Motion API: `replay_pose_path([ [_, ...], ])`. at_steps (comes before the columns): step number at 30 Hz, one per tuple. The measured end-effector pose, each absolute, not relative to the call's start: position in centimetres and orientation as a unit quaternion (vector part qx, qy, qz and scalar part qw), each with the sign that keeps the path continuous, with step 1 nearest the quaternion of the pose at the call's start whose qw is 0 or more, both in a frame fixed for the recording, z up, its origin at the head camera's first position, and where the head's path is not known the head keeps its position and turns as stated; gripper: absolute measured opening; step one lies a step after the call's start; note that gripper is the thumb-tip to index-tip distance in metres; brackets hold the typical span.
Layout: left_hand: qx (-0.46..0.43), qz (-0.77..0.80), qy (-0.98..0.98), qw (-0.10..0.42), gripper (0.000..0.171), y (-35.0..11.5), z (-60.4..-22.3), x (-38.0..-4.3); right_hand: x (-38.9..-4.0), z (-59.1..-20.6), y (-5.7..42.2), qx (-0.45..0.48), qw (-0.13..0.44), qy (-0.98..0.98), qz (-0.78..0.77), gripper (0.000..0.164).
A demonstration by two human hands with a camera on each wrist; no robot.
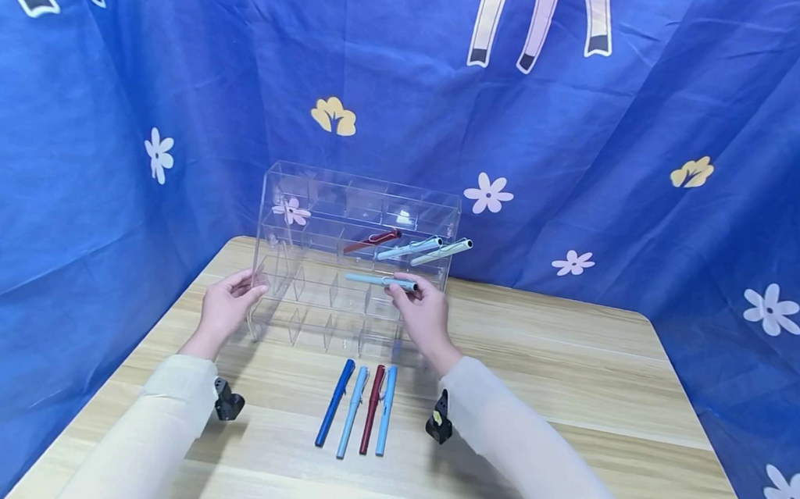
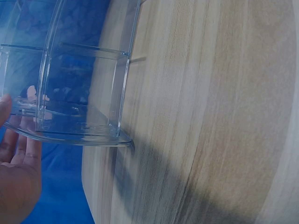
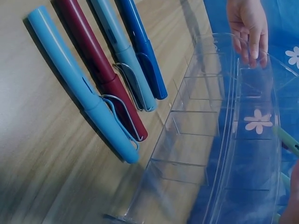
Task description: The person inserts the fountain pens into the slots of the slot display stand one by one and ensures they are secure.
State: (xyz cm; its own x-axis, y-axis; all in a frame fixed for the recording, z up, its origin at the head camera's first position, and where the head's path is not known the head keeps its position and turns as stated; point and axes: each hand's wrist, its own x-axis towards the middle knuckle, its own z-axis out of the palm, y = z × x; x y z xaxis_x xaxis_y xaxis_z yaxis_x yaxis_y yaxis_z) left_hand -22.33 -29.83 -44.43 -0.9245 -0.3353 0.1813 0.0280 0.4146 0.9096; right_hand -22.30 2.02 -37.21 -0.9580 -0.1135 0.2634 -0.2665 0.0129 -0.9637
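Left hand (image 1: 226, 308) pinches the clear rack (image 1: 324, 232) at its left side. Right hand (image 1: 425, 312) pinches a light-blue pen (image 1: 367, 279), near level, at the rack's front; contact unclear. Three pens (image 1: 409, 249) sit higher in the rack, right part. Four more pens (image 1: 372, 409) lie side by side on the worktop (image 1: 532, 456), in front.

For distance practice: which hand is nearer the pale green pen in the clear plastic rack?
Right. The right hand is just below the pen; the left hand is well to its left, holding the rack.
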Motion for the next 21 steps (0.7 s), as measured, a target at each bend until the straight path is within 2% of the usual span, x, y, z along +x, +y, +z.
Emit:
replay_pose_path([
  [5, 0.096, -0.534, -0.823, 0.170, 0.048, -29.8, -44.4, -22.3, -24.1, -39.3, 1.3, 0.117, 0.072, -0.741, 0.657, 0.022],
  [21, 0.096, -0.529, -0.826, 0.169, 0.046, -29.7, -44.0, -22.3, -24.8, -38.9, 0.1, 0.138, 0.074, -0.777, 0.610, 0.019],
])
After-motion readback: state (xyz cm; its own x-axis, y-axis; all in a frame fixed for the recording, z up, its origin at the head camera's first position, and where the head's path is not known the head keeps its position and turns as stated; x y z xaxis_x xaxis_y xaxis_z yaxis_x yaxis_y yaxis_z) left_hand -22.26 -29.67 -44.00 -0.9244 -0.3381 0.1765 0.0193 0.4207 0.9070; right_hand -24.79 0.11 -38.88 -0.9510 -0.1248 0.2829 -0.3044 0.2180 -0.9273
